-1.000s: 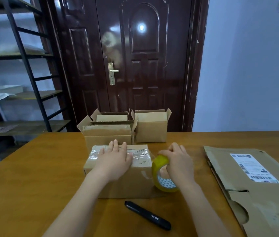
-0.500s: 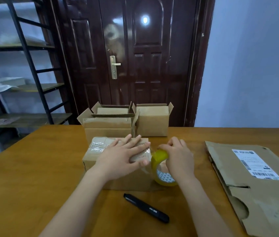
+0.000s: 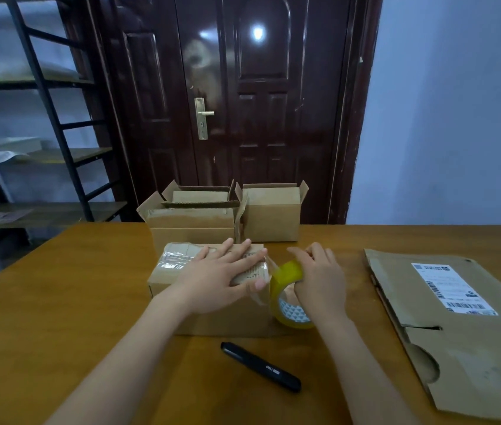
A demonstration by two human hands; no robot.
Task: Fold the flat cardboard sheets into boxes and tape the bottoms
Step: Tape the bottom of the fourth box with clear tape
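A small cardboard box (image 3: 175, 271) stands on the wooden table (image 3: 43, 317) in front of me, with clear tape across its top face. My left hand (image 3: 221, 279) lies flat on that top, fingers spread toward the right edge, thumb over the corner. My right hand (image 3: 319, 280) grips a yellowish roll of clear tape (image 3: 287, 292) held upright against the box's right side. A strip of tape runs from the roll onto the box.
Two open-topped cardboard boxes (image 3: 194, 222) (image 3: 272, 213) stand behind the taped one. A black utility knife (image 3: 261, 367) lies near the front edge. A flat cardboard mailer (image 3: 463, 332) with a shipping label lies at right. A shelf rack (image 3: 46, 96) and a dark door (image 3: 243, 102) stand beyond the table.
My left hand has slid rightward across the box top, fingers turning toward the right edge. The tape roll stays beside the box in my right hand.
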